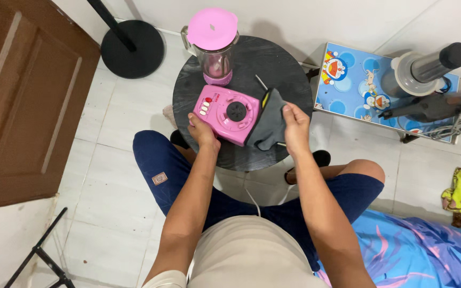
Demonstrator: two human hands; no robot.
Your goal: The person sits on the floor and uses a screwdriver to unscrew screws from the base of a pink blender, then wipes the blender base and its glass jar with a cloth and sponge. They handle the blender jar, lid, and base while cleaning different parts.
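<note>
Blender jar (pixel 215 50), clear with a pink lid and pink collar, upright at the far edge of the round black table (pixel 273 61); contents not discernible. Pink blender base (pixel 228 113) lies near the middle of the table, just in front of the jar. Left hand (pixel 203 130) closed on the base's near left corner. Grey cloth (pixel 269 121) lies against the base's right side, its upper edge pinched by the right hand (pixel 296 126). A thin tool (pixel 261 82) rests on the table behind the cloth.
</note>
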